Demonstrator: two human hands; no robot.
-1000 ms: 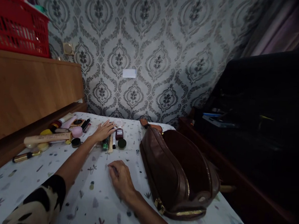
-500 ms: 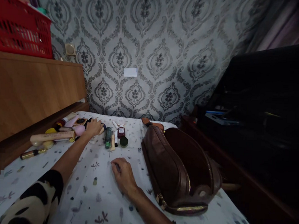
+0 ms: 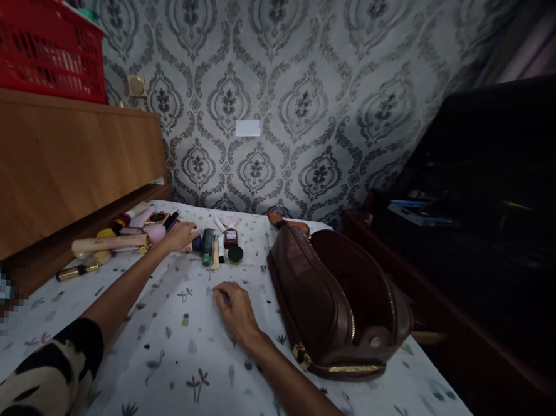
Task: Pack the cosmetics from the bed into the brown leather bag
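Observation:
My left hand (image 3: 181, 235) reaches over the makeup spread on the bed sheet. Its fingers are closed around a dark blue cosmetic item (image 3: 197, 243), partly hidden by the hand, beside a dark green bottle (image 3: 207, 247). To the right of that bottle lie a slim beige tube (image 3: 215, 252), a white tube (image 3: 221, 250), a small dark red bottle (image 3: 230, 237) and a round dark green jar (image 3: 235, 254). My right hand (image 3: 238, 311) rests on the sheet with loosely curled fingers and nothing visible in them. A brown leather bag (image 3: 310, 298) stands unzipped to its right.
More makeup lies left of my left hand: a pink sponge (image 3: 156, 233), a long beige tube (image 3: 109, 243), a black tube (image 3: 170, 219) and a gold-and-black tube (image 3: 77, 271). A wooden board (image 3: 69, 157) carrying a red basket (image 3: 47, 49) borders the left side; a patterned wall stands behind.
My left hand has moved slightly nearer with the dark blue item, closer to the green bottle; the black tube behind it now shows. My right hand stays about in place. The view has shifted slightly.

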